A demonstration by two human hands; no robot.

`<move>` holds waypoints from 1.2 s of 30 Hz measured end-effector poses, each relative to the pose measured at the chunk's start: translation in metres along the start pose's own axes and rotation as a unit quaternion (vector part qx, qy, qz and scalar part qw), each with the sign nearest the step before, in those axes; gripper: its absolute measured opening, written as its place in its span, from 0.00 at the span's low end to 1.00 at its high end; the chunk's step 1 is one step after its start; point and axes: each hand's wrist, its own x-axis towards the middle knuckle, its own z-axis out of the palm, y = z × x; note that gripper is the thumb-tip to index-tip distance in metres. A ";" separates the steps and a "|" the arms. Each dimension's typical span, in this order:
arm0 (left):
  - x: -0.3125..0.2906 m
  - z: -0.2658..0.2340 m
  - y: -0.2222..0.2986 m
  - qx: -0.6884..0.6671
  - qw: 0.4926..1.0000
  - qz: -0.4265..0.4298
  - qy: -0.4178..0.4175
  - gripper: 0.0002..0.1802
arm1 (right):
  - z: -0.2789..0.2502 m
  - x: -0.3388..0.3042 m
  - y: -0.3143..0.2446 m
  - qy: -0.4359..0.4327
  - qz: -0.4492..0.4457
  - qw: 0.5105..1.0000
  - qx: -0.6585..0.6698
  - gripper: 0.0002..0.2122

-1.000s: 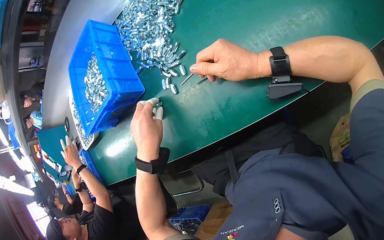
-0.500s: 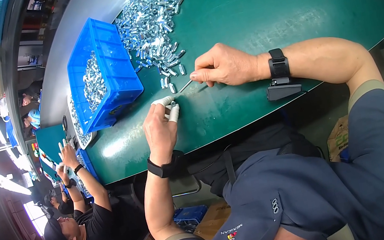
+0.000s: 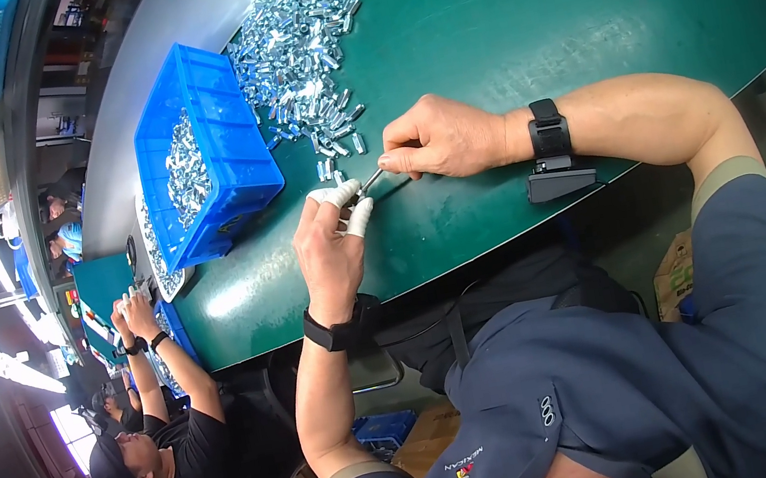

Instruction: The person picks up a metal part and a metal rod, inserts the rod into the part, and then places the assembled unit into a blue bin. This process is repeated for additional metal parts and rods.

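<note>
- Metal parts (image 3: 301, 50), small and shiny, are heaped on a green table (image 3: 559, 17), with a few loose ones scattered between the heap and the hands.
- Beside the heap, a blue bin (image 3: 238, 157) is placed, partly filled with similar pieces.
- By the right hand (image 3: 448, 142), thumb and forefinger pressed together, a thin metal rod (image 3: 373, 180) is gripped and pointed toward the left.
- The left hand (image 3: 329, 248), with white finger covers (image 3: 357, 219) worn, has just been brought across to the rod's tip — the gap has been closed, and both hands are now engaged at one spot.
- Small lettering and a colourful emblem (image 3: 462, 475) are borne on the dark blue shirt (image 3: 618, 372); print is also seen on a brown paper bag (image 3: 676, 267). On the metal, no label can be made out.
- One small metal piece (image 3: 365, 198) is clamped between the left fingertips, mostly covered; whether the rod has been entered into it or merely touched to it cannot be told.
</note>
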 end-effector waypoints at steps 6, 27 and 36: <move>0.005 -0.002 0.000 0.078 0.987 0.129 0.058 0.15 | 0.004 0.007 -0.007 -0.019 0.008 0.999 0.033 0.16; 0.036 -0.105 -0.046 0.235 0.940 0.129 0.213 0.12 | 0.001 0.009 -0.006 0.072 0.094 0.988 0.095 0.18; 0.026 -0.031 -0.048 0.177 0.982 0.063 0.004 0.17 | -0.001 0.004 -0.006 0.046 0.088 0.990 0.098 0.19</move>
